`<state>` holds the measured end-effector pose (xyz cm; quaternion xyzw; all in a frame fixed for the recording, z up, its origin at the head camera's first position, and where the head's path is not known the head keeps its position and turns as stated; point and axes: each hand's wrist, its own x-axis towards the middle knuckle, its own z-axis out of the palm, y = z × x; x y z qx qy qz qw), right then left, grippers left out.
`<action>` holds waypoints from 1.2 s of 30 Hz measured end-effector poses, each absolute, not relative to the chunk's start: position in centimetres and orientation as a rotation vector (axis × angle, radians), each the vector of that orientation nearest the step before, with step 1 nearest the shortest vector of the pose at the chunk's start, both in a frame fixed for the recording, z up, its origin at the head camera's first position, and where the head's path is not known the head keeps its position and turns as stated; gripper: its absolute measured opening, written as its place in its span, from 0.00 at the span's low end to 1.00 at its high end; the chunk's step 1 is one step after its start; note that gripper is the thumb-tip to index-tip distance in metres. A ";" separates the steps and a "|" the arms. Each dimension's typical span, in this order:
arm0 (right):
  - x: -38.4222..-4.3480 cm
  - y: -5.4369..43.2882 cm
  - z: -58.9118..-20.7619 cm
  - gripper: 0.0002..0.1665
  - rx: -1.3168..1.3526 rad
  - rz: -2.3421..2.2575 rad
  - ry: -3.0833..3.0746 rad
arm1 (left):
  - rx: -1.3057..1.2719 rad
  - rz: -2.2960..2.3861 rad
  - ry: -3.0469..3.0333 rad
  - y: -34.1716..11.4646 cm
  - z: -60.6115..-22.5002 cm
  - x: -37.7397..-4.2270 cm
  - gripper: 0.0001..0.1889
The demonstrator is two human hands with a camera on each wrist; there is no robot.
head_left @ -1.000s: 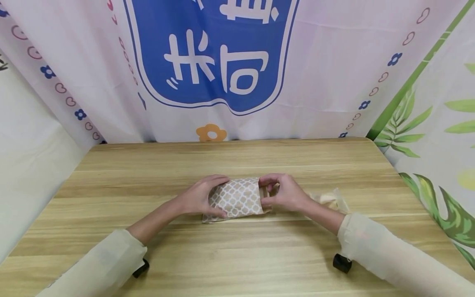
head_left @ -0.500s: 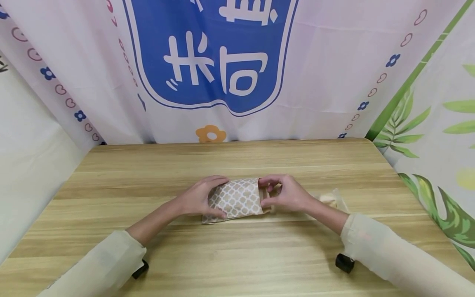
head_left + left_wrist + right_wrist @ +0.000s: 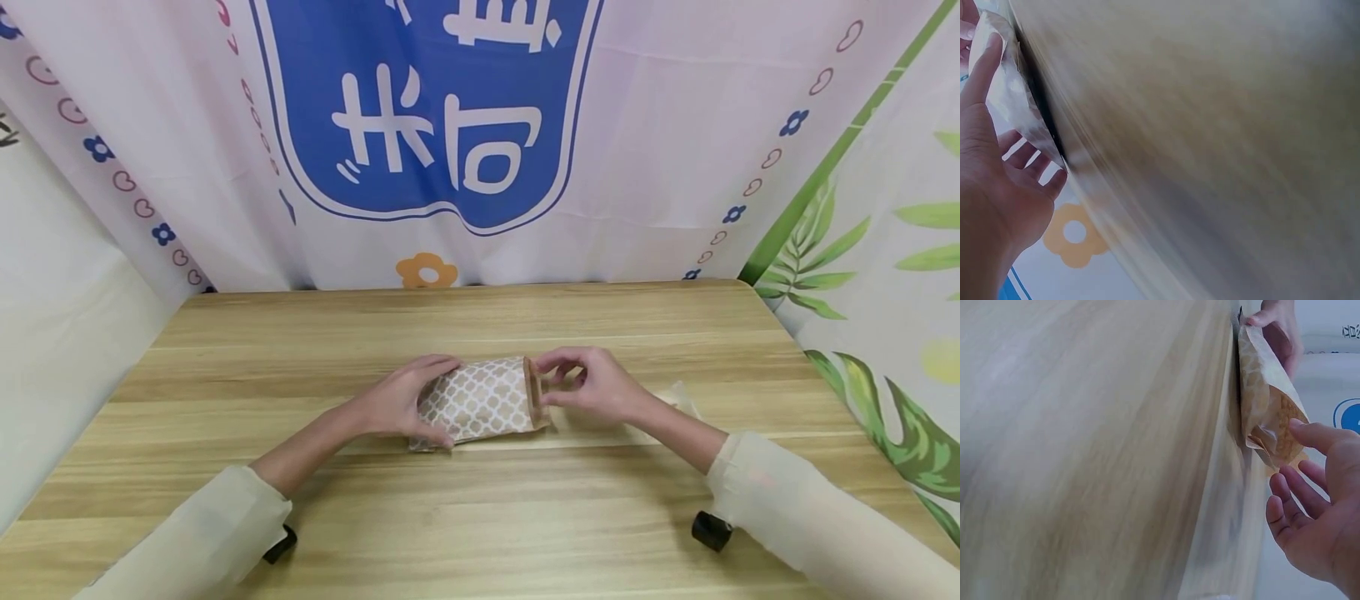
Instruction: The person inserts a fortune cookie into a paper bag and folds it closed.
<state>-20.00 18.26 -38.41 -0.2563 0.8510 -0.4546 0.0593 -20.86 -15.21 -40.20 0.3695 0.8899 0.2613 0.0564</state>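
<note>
Wood-grain tabletop (image 3: 480, 525), pale curtain (image 3: 652, 167) with blue emblem (image 3: 431, 50), leaf-print hanging (image 3: 900, 333) at right

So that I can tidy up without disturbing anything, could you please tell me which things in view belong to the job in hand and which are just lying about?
In the job:
patterned paper bag, gripped by the left hand
right hand, at the bag's open end

Apparently just lying about:
translucent packet on the wooden table, partly hidden by the right forearm

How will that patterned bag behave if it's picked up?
The patterned bag will probably flex, since it looks papery and creased. Its gaping mouth may crumple if squeezed, having thin, folded edges. Rolling seems unlikely, given its flattish shape.
</note>
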 end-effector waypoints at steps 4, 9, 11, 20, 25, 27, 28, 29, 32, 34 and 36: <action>-20.0 18.8 -38.0 0.25 -0.776 -1.352 2.616 | 1.113 0.762 2.705 -15.3 -40.2 -20.7 0.61; -20.2 19.5 -37.7 0.24 -0.771 -1.339 2.659 | 1.111 0.775 2.717 -15.4 -40.3 -20.7 0.59; -20.2 19.8 -37.6 0.23 -0.762 -1.334 2.679 | 1.103 0.791 2.717 -15.4 -40.3 -20.7 0.59; -20.7 21.3 -36.9 0.21 -0.737 -1.315 2.739 | 1.108 0.827 2.729 -15.5 -40.4 -20.7 0.57; -20.9 22.3 -36.8 0.20 -0.752 -1.227 2.783 | 1.118 0.828 2.730 -15.5 -40.4 -20.8 0.57; -21.0 22.7 -36.8 0.19 -0.772 -1.177 2.800 | 1.122 0.826 2.733 -15.5 -40.4 -20.8 0.57; -21.0 23.0 -36.8 0.19 -0.783 -1.148 2.808 | 1.123 0.826 2.733 -15.5 -40.4 -20.8 0.56; -21.0 23.3 -36.8 0.18 -0.791 -1.118 2.815 | 1.124 0.826 2.734 -15.5 -40.4 -20.8 0.56; -21.1 24.2 -36.8 0.18 -0.802 -1.039 2.821 | 1.123 0.824 2.736 -15.5 -40.4 -20.8 0.56; -21.1 24.8 -36.8 0.18 -0.808 -0.996 2.822 | 1.121 0.818 2.736 -15.5 -40.4 -20.8 0.57; -21.3 25.3 -36.8 0.18 -0.822 -0.970 2.813 | 1.119 0.811 2.735 -15.5 -40.4 -20.7 0.57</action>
